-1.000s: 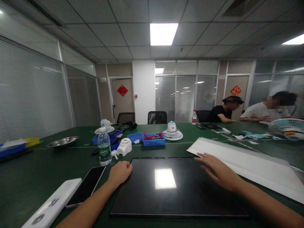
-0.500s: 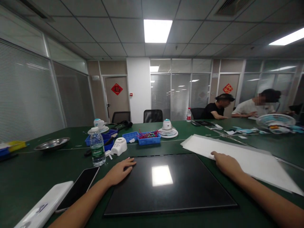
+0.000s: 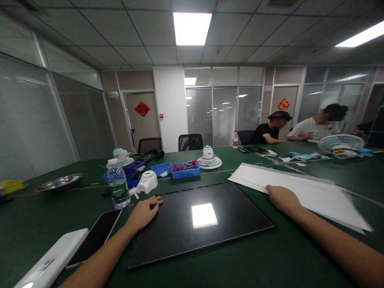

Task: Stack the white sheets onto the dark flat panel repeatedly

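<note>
A flat black glossy panel (image 3: 180, 236), like a display screen, lies on the green table in front of me, reflecting a ceiling light. My left hand (image 3: 144, 212) rests at its far left corner, fingers spread over the edge. To the right lies a stack of thin white sheets (image 3: 315, 192). My right hand (image 3: 283, 199) is closed on their near edge; the thumb side is partly hidden. Left of my left hand are a black-screened phone (image 3: 95, 236) and a white slab-like device (image 3: 51, 260) with dark writing on it.
Beyond my left hand stand a water bottle (image 3: 119, 186) and a white plastic housing (image 3: 147, 182). Farther back are a blue bin (image 3: 186, 173) of red wires, a white fan part (image 3: 209, 160) and a metal dish (image 3: 60, 182). Two people sit at the far right.
The black panel has turned on the table, its near right corner swinging away from me. My left hand stays on its edge, my right hand at the sheets. The view has shifted slightly.
</note>
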Motion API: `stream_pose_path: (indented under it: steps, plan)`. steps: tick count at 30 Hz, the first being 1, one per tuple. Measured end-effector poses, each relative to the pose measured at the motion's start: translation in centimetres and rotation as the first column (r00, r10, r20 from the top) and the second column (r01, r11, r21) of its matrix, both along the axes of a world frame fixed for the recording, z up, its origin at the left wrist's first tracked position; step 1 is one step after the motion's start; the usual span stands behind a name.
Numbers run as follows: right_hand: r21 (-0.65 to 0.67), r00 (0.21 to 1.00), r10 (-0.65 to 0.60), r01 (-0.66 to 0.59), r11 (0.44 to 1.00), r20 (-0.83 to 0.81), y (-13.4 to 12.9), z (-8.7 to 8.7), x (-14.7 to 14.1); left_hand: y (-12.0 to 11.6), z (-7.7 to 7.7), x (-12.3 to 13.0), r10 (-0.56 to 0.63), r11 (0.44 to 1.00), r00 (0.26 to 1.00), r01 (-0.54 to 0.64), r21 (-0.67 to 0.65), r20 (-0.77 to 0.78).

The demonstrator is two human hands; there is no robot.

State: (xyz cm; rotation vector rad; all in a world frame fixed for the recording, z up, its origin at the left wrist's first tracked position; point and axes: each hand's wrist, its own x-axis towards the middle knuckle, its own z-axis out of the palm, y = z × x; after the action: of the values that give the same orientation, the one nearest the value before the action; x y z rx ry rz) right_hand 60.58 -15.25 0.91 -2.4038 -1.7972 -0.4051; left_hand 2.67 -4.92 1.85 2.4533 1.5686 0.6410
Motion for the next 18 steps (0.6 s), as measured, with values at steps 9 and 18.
stream_pose_path:
  steps: [9,18]
  plan:
    - [0.186,0.996,0.074,-0.082,0.979,0.051,-1.0,1.7,-3.3,-0.3,0.0,-0.3,0.095,0.976,0.994,-0.104,0.189,0.056]
    - [0.015,0.535,0.842,-0.843,0.537,-0.061,-5.0,3.2,-16.6,0.0,0.1,-0.6,0.134,0.973,0.975,-0.164,0.163,0.179]
